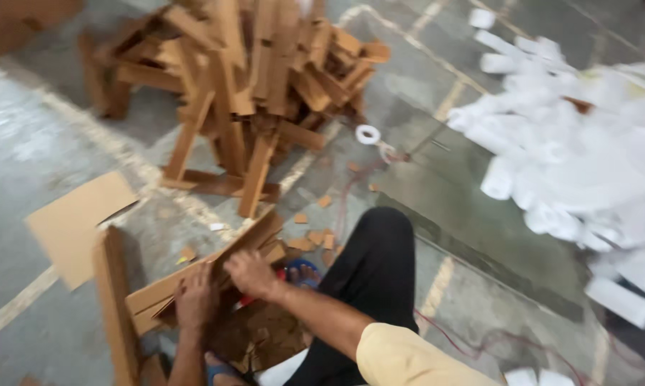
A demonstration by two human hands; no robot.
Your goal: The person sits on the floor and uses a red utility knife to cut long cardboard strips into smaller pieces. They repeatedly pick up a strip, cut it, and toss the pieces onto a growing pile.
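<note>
Two hands of yours meet low in the view, both on the same long cardboard strip (215, 268) that slants from lower left up to the right over the concrete floor (43, 143). Your left hand (196, 299) is clenched around the lower part of that strip, fingers curled over its edge. Your right hand (251, 275) grasps it a little higher, knuckles up, just beside the left and nearly touching it. The picture is blurred, so you cannot tell how many layers are pinched together.

Under your hands lies a dark brown torn cardboard piece (262, 336), and something red (247, 300) peeks out beside your right wrist; what it is cannot be told. A tall cardboard strip (115, 307) stands upright just left of your left hand. A flat cardboard sheet (76, 221) lies near the floor's left edge, well apart from your hands.

Toward the floor's far edge sits a big pile of cardboard strips (251, 78), crossed every way. Small cardboard scraps (315, 232) dot the floor between that pile and your black-trousered knee (372, 264). A white tape roll (367, 134) lies beyond them. Along the floor's right edge spreads a heap of white paper rolls (573, 150).
</note>
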